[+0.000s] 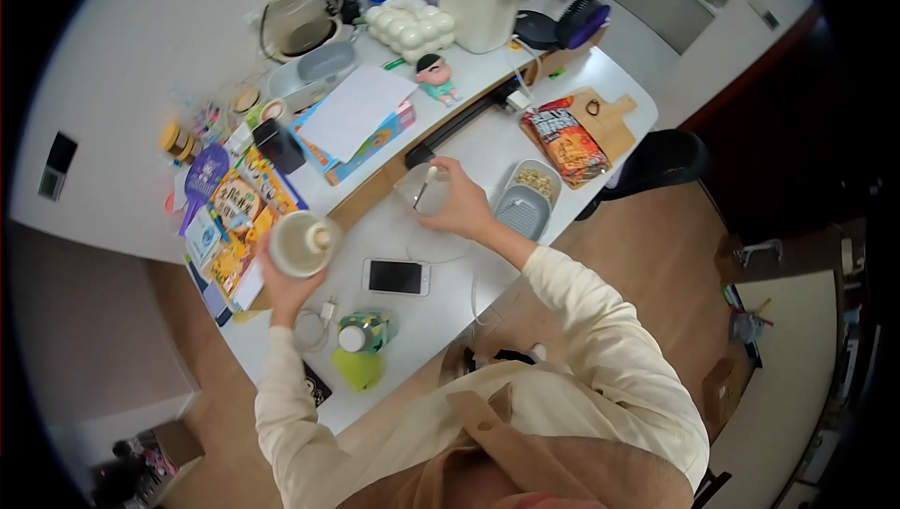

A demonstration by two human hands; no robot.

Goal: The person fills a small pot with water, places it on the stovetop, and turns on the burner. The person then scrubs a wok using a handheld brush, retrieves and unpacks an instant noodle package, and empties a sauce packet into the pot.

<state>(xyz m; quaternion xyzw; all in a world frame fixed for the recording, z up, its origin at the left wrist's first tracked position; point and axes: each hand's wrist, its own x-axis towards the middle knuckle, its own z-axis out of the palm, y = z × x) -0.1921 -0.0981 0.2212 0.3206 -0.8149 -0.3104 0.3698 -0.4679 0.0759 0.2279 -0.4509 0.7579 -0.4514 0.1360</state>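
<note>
My left hand (287, 286) is wrapped round a whitish cup (285, 256), its open mouth facing up. A cream-coloured rounded piece shows inside at the cup's right side; I cannot make out what it is. My right hand (461, 202) grips a translucent round lid-like piece (407, 192) by its right edge, with a pale knob and a thin dark stick on it. Both hands are raised over the white desk, apart from each other. Below and between them lies a white phone (397, 276), its screen dark.
Near the front are a patterned bottle (377, 329), a green rounded item (357, 370) and a white charger (326, 312). At right sit a grey two-part tray (525, 214), a red snack packet (567, 142) and a wooden board (611, 125). Yellow packets (232, 204) lie left.
</note>
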